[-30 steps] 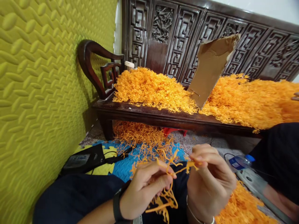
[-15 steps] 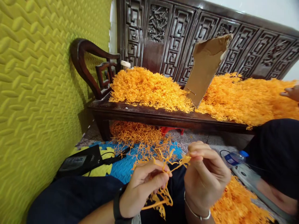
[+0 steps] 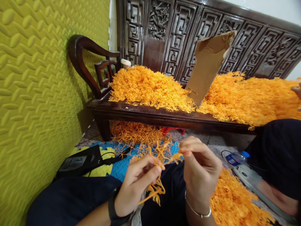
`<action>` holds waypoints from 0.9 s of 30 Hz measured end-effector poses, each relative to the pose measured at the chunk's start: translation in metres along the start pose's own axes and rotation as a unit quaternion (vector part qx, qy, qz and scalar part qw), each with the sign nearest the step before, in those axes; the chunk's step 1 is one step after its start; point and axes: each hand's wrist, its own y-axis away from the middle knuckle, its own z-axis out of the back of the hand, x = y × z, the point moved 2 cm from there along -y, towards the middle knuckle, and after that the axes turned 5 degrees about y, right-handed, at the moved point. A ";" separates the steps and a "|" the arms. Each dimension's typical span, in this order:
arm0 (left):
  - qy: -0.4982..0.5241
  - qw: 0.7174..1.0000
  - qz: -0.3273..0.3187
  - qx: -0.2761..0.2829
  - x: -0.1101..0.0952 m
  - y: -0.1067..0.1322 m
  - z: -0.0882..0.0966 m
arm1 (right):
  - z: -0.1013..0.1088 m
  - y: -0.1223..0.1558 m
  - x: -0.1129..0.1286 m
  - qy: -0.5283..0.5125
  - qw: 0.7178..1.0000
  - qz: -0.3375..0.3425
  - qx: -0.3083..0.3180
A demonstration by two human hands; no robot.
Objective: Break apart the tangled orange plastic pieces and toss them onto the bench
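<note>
My left hand, with a dark band at the wrist, pinches a branching orange plastic sprue between thumb and fingers. Thin stems of it stick up above the fingertips, and more hangs below over my lap. Just to the right, my right hand, wearing a bangle, is closed on the far end of the same piece, where small orange leaf-like bits show at the fingertips. A short stretch of sprue spans the gap between both hands. What lies inside the right fingertips is partly hidden.
Orange piles cover a dark wooden bench, divided by a cardboard sheet. Bare orange stems heap on the floor beneath. A bottle and another orange pile lie right. Another person's hand touches the right pile.
Both my hands have shifted a little left and slightly up, still holding the sprue between them. The other person's hand has moved slightly toward the right edge.
</note>
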 end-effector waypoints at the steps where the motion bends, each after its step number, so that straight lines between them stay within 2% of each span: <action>1: -0.024 0.999 -0.019 -0.023 -0.002 0.000 0.003 | -0.001 -0.001 -0.001 0.002 0.998 -0.029 0.047; 4: -0.116 0.983 -0.094 -0.110 -0.010 -0.002 0.010 | -0.002 -0.003 -0.004 0.013 0.975 -0.104 0.197; 6: -0.169 0.966 -0.131 -0.148 -0.014 -0.004 0.014 | -0.001 -0.004 -0.005 0.019 0.958 -0.116 0.262; 11: -0.239 0.943 -0.169 -0.158 -0.014 -0.008 0.018 | -0.002 -0.005 -0.010 0.071 0.932 -0.112 0.338; 14: -0.246 0.942 -0.176 -0.145 -0.013 -0.009 0.016 | -0.006 -0.006 -0.013 0.148 0.917 -0.060 0.366; 17: -0.236 0.950 -0.169 -0.117 -0.010 -0.009 0.013 | -0.011 -0.006 -0.016 0.176 0.922 0.001 0.344; 21: -0.207 0.967 -0.124 -0.079 -0.002 -0.010 0.010 | -0.016 -0.001 -0.021 0.206 0.944 0.082 0.245; 24: -0.171 0.977 -0.097 -0.079 0.003 -0.012 0.010 | -0.017 0.003 -0.025 0.245 0.945 0.141 0.161; 27: -0.135 0.983 -0.080 -0.092 0.005 -0.016 0.010 | -0.021 0.010 -0.029 0.261 0.947 0.149 0.110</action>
